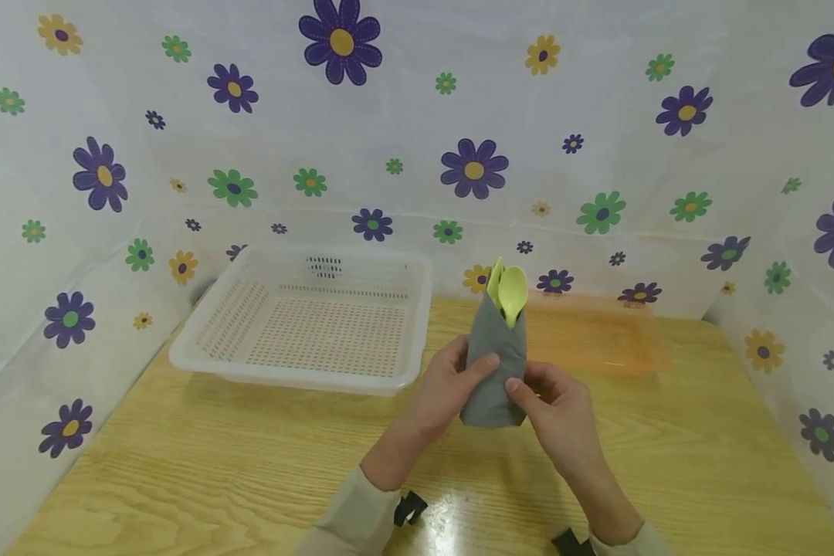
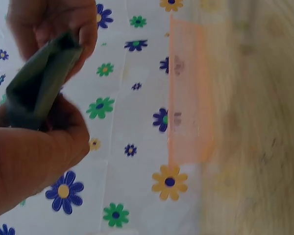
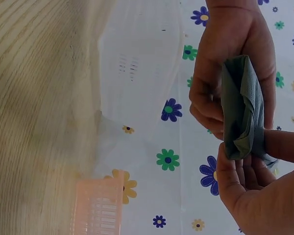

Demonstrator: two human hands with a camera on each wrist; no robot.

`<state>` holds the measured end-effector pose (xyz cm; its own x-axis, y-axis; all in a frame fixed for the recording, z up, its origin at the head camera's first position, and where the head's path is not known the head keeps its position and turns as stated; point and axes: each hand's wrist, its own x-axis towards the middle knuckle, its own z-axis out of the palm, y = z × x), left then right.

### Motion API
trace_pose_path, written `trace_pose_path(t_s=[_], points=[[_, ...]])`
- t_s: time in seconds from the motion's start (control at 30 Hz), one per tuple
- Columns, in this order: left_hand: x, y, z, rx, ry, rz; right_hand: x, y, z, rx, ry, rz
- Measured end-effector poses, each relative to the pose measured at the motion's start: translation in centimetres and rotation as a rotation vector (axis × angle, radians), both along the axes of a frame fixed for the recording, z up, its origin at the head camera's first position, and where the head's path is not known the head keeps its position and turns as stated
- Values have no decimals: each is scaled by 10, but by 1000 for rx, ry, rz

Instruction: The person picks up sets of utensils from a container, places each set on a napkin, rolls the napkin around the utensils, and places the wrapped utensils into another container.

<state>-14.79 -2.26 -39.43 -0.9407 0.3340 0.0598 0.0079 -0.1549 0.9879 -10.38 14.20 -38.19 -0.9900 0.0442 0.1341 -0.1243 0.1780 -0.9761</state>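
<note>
A grey cloth napkin (image 1: 492,340), folded into a pointed pouch, is held upright above the table. From its top stick out a yellow-green spoon (image 1: 513,292) and a second yellow-green utensil (image 1: 494,283), whose kind I cannot tell. My left hand (image 1: 452,390) grips the pouch's left side, thumb across the front. On the right edge, my right hand (image 1: 561,409) pinches the cloth between thumb and fingers. Both wrist views show the napkin's lower end (image 3: 252,98) as folded layers with a dark gap between them.
At the back left of the wooden table (image 1: 250,455) stands a white perforated basket (image 1: 417,324). A translucent orange basket (image 1: 598,340) sits behind my right hand. Flower-patterned sheeting (image 1: 403,116) encloses the back and sides. Black straps (image 1: 410,508) lie near my wrists.
</note>
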Motion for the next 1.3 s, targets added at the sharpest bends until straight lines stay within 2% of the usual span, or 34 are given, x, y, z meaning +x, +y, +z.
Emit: trace_pose_path(t_s=[0.1, 0.2, 0.3, 0.47, 0.53, 0.77, 0.87, 1.03, 1.2, 1.3], points=[[0, -11, 3, -140, 42, -76, 0, 2, 0, -27, 11, -28], [-1, -19, 6, -210, 88, -115, -1, 3, 0, -39, 5, -34], [-1, -21, 7, -200, 121, -123, -2, 4, -1, -46, -11, -25], [-1, -17, 4, -117, 145, -125, -1, 2, -1, -63, -38, -30], [-1, -15, 2, -95, 142, -117, 0, -1, -1, -93, -42, -42], [3, -1, -8, 5, 58, -26, 0, -7, -6, -256, -52, -72], [4, 4, -11, 42, 48, -15, 0, -7, -6, -315, -68, -89], [3, 6, -14, 6, 70, -1, -1, -11, -7, -430, -70, -106], [2, 6, -17, -46, 106, 51, -1, -15, -9, -524, -82, -115], [3, 7, -17, -38, 115, 77, 0, -19, -10, -572, -66, -132]])
